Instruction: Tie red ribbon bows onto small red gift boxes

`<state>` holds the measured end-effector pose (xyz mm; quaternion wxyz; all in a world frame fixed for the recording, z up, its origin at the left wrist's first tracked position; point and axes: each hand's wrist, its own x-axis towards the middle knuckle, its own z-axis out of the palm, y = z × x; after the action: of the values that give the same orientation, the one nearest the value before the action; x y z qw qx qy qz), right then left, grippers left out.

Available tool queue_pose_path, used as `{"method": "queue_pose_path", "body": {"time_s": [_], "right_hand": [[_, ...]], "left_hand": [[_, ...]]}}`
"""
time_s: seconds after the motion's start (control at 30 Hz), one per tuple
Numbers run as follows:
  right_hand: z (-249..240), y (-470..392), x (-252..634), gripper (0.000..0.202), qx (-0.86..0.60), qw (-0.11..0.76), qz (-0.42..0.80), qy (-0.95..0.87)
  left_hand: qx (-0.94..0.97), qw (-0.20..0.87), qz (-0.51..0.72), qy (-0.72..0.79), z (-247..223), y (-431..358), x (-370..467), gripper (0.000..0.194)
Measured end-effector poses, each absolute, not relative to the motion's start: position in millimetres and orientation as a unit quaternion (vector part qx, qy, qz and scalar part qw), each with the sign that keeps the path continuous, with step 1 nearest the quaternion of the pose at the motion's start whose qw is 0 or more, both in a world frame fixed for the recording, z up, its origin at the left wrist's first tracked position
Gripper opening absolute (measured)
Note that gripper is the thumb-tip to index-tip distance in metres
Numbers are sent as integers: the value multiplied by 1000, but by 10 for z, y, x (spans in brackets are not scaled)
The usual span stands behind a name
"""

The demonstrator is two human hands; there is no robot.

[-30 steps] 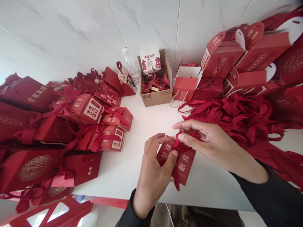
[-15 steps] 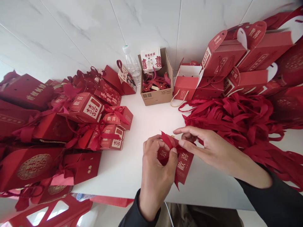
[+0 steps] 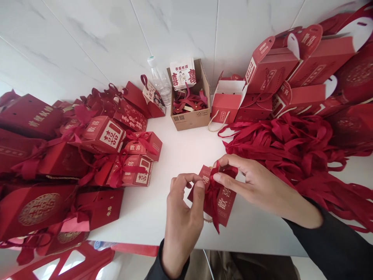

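Right hand [image 3: 249, 182] pinches ribbon [image 3: 213, 192]; left hand [image 3: 184, 210]: grip unclear; lettered box panel [image 3: 227, 212] slants lengthwise to upper right.

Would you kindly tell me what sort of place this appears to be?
Probably a gift-box packing spot, whether in a home or shop I cannot tell: bow-tied red boxes crowd the left of a white table, and loose red ribbons lie heaped on its right.
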<state>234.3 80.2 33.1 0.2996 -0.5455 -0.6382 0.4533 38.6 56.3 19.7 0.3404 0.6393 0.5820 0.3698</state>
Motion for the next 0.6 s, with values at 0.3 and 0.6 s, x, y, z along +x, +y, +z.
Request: {"method": "queue_pose_path", "body": {"time_s": [0.3,0.6], "right_hand": [[314,798,2307,11,-502,343,471,-640],[228,738,2392,19,-531,341,473,-615]], "left_hand": [[696,274,326,579,197,416,495,16],[665,315,362,572,159,437,506,19]]}}
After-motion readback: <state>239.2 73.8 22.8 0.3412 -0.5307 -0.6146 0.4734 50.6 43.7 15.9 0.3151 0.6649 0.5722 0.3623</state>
